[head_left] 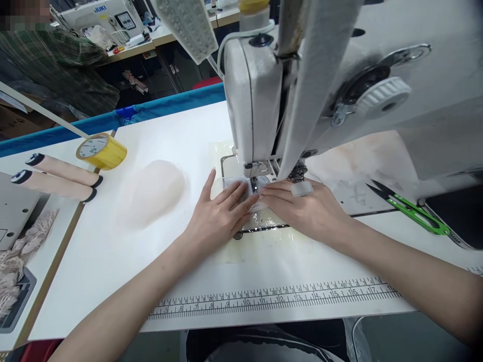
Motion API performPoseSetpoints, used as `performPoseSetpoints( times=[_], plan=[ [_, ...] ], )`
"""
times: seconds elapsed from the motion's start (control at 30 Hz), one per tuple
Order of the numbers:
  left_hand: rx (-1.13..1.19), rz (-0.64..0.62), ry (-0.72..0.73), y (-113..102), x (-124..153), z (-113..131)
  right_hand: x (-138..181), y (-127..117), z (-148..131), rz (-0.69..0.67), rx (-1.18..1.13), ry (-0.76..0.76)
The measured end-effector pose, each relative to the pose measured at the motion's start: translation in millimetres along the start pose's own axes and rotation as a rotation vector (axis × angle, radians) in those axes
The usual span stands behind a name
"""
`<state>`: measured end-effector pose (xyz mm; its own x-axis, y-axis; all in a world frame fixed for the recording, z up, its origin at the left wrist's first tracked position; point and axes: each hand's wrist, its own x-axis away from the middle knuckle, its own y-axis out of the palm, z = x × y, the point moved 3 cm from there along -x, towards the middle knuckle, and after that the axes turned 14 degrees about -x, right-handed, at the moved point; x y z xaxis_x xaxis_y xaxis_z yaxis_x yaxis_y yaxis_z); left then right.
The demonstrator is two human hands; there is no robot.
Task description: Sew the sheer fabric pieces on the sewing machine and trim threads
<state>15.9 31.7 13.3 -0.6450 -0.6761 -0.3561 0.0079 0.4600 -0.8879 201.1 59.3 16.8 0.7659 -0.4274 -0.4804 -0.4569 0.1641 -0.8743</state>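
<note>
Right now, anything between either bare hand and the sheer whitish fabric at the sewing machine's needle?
Nothing visible: the bare left hand and bare right hand rest on the sheer whitish fabric, flanking the grey metal presser foot.

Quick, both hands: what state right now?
Left hand: open, fingers spread, palm down left of the presser foot.
Right hand: open, fingers extended, palm down right of it; any grip on material is unclear.

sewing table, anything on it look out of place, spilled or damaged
Nothing looks spilled or damaged. Slightly odd: the green snips lie with their blades apart, bare sharp tips exposed, close to the working right forearm.
</note>
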Motion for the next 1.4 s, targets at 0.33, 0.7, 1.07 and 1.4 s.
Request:
performPoseSetpoints(
  times=[0.33,0.7,1.07,1.4],
  plan=[
    [-0.023,0.058,0.044,-12.8,8.2,13.4,0.9,-6.6,-11.9,0.075,0.001,-0.088],
    [-0.007,0.052,0.04,-10.2,5.2,7.4,1.9,-4.1,-9.7,0.096,-0.031,-0.039],
    [0.002,0.047,0.042,-7.0,2.6,3.7,3.0,1.6,-5.3,0.027,-0.003,0.014],
    [0.005,0.034,0.028,-5.0,0.4,1.3,1.6,2.2,-3.2,0.039,0.004,0.015]
  ],
)
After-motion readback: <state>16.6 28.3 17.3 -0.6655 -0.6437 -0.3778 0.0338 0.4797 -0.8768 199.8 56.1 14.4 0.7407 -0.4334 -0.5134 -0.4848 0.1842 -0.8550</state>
